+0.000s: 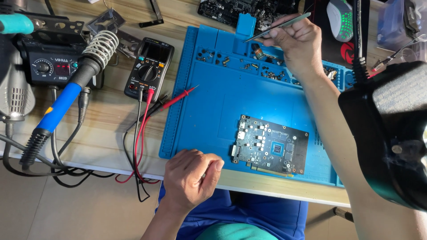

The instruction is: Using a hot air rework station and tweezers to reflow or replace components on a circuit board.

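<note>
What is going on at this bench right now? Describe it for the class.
A person sits at a blue repair mat with a circuit board lying on it. The right hand holds tweezers over the small-parts trays at the mat's far edge. The left hand rests closed at the near edge, beside the board and not touching it. A multimeter and soldering iron lie to the left, unused.

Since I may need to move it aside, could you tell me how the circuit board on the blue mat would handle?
The circuit board looks flat and stiff, so it should lift without flexing. Probably light. Its small exposed parts seem fragile; hold the edges. On the blue mat it likely won't slide easily.
</note>
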